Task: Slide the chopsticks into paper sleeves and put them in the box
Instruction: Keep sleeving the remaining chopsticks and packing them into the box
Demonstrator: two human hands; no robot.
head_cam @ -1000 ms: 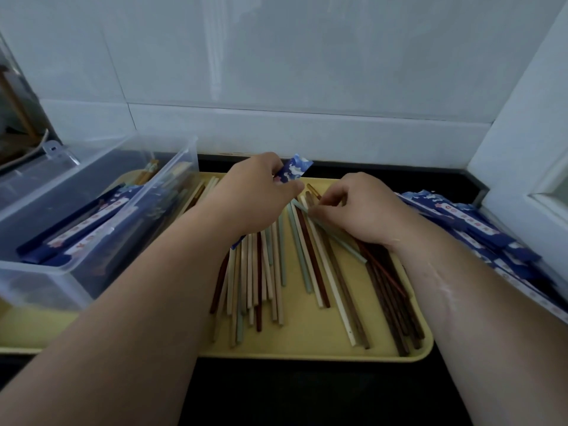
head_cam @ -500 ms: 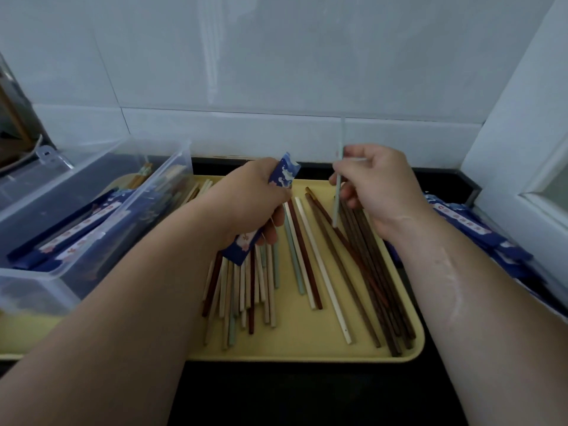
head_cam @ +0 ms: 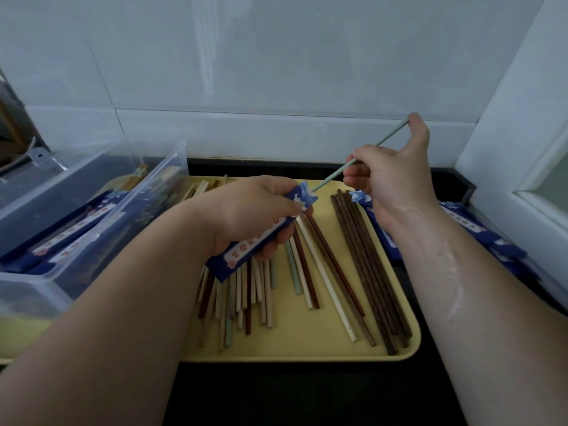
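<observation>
- While the left hand (head_cam: pixel 255 210) curls round a blue paper sleeve (head_cam: pixel 242 253) above the middle of the yellow tray (head_cam: pixel 307 342), the sleeve's open mouth points up and to the right.
- Right hand (head_cam: pixel 390 179): pinches a mint-green chopstick (head_cam: pixel 330 177), fingertips on the lower shaft and thumb against the top end. The tip sits at the sleeve's mouth; whether it has entered cannot be told.
- Chopstick, handling: judged light, stiff and smooth, so probably slick. A hold close to the tip should steer it best.
- Sleeve, handling: judged thin, soft and easily crushed or torn at the mouth. A light hold along its edges would leave the opening free.
- Loose chopsticks (head_cam: pixel 246 296): cream, red-brown and green, fanned across the tray's middle toward its near edge.
- Dark brown chopsticks (head_cam: pixel 368 272): bundled along the tray's right edge.
- Box (head_cam: pixel 123 216): clear plastic, over the tray's left edge, already holding sleeved chopsticks.
- Spare sleeves (head_cam: pixel 479 229): heaped just beyond the tray's right edge.
- Surface and room: the tray lies on a dark counter (head_cam: pixel 307 395); a white tiled wall (head_cam: pixel 276 72) stands behind and a white window frame (head_cam: pixel 522 149) to the right.
</observation>
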